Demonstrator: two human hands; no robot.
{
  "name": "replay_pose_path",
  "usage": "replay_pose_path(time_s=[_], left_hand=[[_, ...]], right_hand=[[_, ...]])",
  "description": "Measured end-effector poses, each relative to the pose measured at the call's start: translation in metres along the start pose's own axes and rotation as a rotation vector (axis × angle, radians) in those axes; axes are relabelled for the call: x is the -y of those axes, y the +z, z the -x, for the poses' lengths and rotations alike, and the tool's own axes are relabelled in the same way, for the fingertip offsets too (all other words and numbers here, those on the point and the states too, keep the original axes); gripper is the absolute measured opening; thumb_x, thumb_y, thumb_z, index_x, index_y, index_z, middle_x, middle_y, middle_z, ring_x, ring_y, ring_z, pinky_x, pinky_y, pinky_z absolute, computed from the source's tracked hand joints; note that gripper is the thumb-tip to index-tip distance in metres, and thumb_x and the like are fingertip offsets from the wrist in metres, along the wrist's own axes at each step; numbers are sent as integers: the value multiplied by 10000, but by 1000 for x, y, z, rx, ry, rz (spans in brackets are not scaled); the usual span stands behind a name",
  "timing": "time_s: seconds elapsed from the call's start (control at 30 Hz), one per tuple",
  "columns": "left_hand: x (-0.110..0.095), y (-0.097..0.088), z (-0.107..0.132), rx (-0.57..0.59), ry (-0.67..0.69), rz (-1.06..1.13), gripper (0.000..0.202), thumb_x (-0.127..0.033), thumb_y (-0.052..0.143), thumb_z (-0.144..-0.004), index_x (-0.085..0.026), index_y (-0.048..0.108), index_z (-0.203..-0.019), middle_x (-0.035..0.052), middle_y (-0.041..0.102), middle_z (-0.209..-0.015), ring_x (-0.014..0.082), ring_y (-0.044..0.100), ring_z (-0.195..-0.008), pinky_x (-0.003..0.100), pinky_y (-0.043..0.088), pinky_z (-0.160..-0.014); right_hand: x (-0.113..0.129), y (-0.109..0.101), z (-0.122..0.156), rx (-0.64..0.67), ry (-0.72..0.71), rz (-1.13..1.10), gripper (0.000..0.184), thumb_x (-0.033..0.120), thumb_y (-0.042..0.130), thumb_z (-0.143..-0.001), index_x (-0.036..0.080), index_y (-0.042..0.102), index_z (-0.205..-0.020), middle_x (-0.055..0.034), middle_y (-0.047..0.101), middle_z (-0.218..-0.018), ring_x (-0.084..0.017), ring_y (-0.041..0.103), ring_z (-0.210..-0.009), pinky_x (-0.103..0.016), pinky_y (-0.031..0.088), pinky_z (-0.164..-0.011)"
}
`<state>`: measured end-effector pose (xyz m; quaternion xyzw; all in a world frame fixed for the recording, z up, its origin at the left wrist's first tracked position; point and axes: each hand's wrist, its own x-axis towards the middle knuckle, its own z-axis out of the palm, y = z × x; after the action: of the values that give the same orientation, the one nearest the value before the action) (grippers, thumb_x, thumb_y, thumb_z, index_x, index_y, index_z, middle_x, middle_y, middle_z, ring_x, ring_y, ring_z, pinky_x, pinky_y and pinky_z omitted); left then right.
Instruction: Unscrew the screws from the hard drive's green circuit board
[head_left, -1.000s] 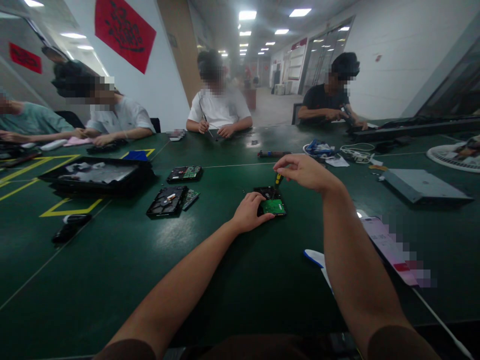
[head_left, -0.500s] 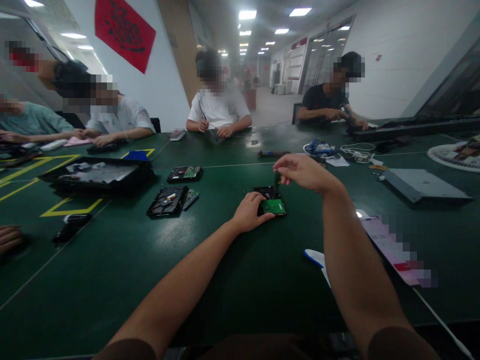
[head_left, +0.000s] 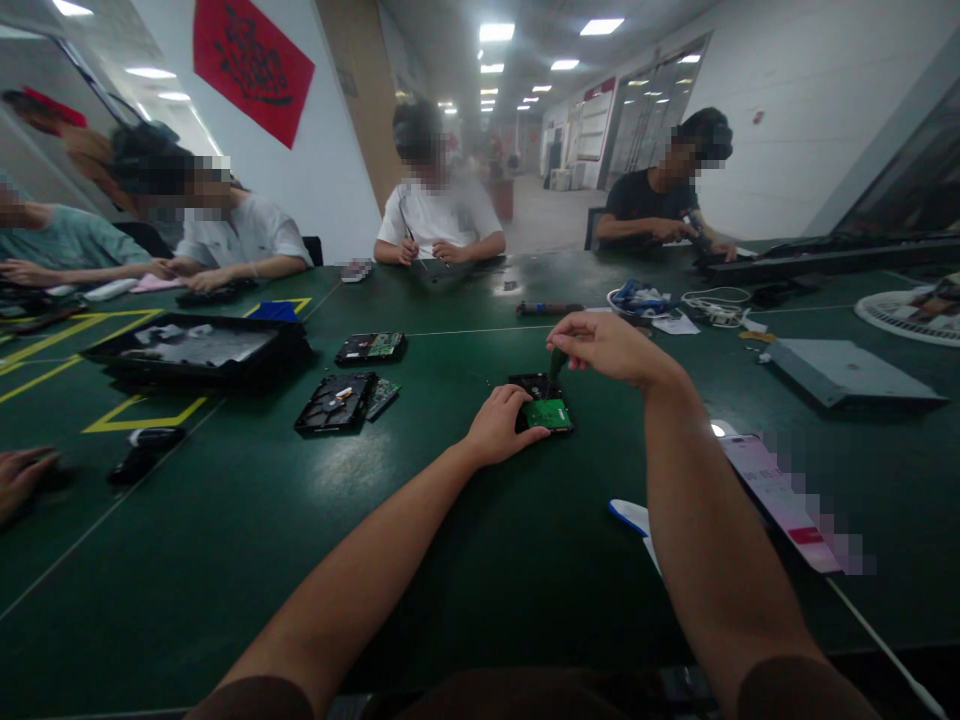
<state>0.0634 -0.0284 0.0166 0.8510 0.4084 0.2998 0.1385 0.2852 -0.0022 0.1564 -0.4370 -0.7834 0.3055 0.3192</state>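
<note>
A black hard drive [head_left: 534, 384] with a green circuit board [head_left: 547, 414] on its near half lies on the green table. My left hand [head_left: 498, 424] grips the drive's left side, with the thumb along its near edge. Above the drive, my right hand [head_left: 596, 345] pinches the dark green handle of a screwdriver [head_left: 556, 364] held nearly upright. Its thin shaft points down at the board's far edge; whether the tip touches a screw is too small to see.
To the left lie two more hard drives [head_left: 370, 347] [head_left: 335, 402] and a loose circuit board [head_left: 382, 397]. A black tray [head_left: 196, 348] stands farther left. A phone [head_left: 780, 500], a grey metal case [head_left: 853, 372] and cables [head_left: 640, 298] are on the right. Several people sit around the table.
My right hand and the screwdriver have shifted very slightly, the handle now leaning a little differently. My left hand keeps its place on the hard drive. A co-worker's hand at far left has moved.
</note>
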Motion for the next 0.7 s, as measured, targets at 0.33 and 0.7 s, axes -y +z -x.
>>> replay_pose_path(time_s=[0.33, 0.7], left_hand=[[0, -1, 0, 9, -1, 5, 565, -575, 726, -818, -216, 597, -1234, 126, 582, -1267, 314, 531, -1221, 509, 468, -1058], [2, 1, 0, 5, -3, 1, 582, -583, 732, -808, -211, 595, -1234, 126, 581, -1268, 314, 528, -1223, 507, 461, -1067]], right_hand=[[1, -5, 1, -46, 1, 137, 214, 412, 737, -827, 204, 726, -876, -47, 726, -822, -168, 633, -662, -295, 488, -585], [5, -3, 3, 55, 12, -10, 251, 426, 652, -916, 204, 733, -999, -42, 710, -729, -173, 659, -648, -294, 506, -602]])
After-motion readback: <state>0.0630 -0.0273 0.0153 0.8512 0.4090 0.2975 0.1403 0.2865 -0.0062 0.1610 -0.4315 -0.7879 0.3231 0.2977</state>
